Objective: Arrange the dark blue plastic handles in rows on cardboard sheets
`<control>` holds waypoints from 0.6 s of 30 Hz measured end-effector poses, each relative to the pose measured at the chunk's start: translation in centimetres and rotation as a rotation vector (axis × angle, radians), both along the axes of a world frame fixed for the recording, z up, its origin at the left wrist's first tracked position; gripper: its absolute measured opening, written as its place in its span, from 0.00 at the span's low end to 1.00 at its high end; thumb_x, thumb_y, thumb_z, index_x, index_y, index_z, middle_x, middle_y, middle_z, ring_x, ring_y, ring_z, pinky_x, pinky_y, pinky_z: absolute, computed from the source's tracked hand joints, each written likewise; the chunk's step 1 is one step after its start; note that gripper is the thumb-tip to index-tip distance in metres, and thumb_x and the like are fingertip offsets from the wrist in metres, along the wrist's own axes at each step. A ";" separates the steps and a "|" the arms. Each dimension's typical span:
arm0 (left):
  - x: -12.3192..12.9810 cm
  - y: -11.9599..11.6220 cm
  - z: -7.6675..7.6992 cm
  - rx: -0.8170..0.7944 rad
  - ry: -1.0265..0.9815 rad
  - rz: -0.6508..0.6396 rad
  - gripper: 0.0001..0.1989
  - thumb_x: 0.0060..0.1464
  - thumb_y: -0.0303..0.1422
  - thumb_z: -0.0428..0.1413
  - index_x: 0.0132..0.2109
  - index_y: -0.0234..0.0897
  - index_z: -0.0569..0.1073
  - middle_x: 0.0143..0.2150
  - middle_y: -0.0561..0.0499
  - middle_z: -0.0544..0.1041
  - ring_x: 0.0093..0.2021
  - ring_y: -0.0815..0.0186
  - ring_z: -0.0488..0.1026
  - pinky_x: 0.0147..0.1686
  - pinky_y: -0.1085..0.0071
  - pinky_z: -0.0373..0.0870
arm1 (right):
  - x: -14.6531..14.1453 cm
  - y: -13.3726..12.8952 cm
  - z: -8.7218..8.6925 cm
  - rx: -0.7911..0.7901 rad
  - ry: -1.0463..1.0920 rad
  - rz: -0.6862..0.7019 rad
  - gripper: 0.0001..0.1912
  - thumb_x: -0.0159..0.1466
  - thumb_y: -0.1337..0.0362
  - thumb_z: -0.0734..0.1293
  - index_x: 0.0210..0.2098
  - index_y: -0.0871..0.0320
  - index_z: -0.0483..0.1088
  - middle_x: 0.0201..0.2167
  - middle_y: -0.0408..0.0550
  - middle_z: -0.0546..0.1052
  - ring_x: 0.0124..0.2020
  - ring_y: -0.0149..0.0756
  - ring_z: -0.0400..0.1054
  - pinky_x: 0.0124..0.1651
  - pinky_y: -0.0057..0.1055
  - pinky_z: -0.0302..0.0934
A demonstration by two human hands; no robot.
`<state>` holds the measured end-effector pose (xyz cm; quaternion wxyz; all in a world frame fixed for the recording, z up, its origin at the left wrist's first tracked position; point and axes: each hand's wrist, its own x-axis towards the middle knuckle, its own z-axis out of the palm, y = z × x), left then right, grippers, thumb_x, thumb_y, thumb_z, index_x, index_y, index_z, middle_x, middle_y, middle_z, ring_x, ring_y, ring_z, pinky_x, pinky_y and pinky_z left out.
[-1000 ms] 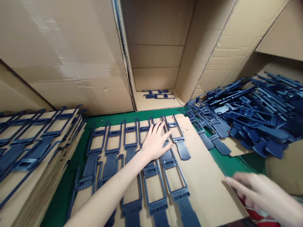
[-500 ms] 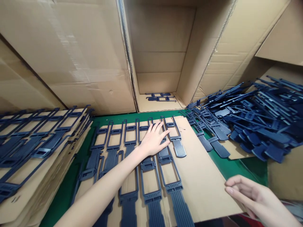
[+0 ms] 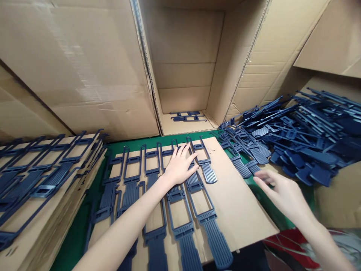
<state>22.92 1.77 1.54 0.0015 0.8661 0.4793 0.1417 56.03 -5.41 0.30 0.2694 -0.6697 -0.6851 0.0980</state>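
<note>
My left hand lies flat with its fingers spread over dark blue plastic frame parts laid in rows on a cardboard sheet. Each part joins a rectangular open frame to a ribbed paddle, like the long blue part near the sheet's front edge. Close under the palm and thumb is another ribbed blue part. My right hand hovers right of the sheet, its thumb and index finger apart, beside the ribbed end of a loose blue part. Whether the fingertips touch that part cannot be made out.
A big heap of similar blue parts fills the right side. At left stands a stack of cardboard sheets layered with blue parts. An open carton behind holds a few parts. A green surface lies underneath.
My right hand has moved from the cardboard sheet's right corner up and left to the loose parts. My left hand stays spread on the laid-out parts. The view has shifted slightly.
</note>
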 end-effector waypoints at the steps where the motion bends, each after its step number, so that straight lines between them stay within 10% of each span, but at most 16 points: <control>1: 0.0 0.0 0.0 -0.002 0.001 0.002 0.25 0.63 0.47 0.44 0.62 0.42 0.63 0.69 0.39 0.51 0.70 0.50 0.44 0.65 0.47 0.42 | -0.5 0.9 -0.2 0.031 -0.045 0.008 0.17 0.62 0.51 0.60 0.41 0.56 0.70 0.37 0.50 0.77 0.32 0.40 0.72 0.34 0.35 0.63; 10: 0.1 0.0 -0.2 -0.015 0.013 0.024 0.29 0.61 0.47 0.46 0.63 0.35 0.61 0.69 0.37 0.52 0.69 0.50 0.45 0.65 0.48 0.42 | -2.2 4.9 -2.2 0.037 -0.220 0.124 0.17 0.61 0.62 0.60 0.49 0.57 0.66 0.35 0.50 0.73 0.35 0.41 0.69 0.33 0.34 0.60; 18: 0.1 -0.3 -0.2 -0.003 -0.025 0.035 0.26 0.60 0.47 0.48 0.60 0.36 0.64 0.67 0.37 0.55 0.68 0.50 0.48 0.65 0.47 0.43 | -2.3 4.4 0.2 0.150 0.049 0.071 0.13 0.63 0.58 0.60 0.43 0.55 0.69 0.32 0.46 0.68 0.31 0.35 0.64 0.35 0.32 0.59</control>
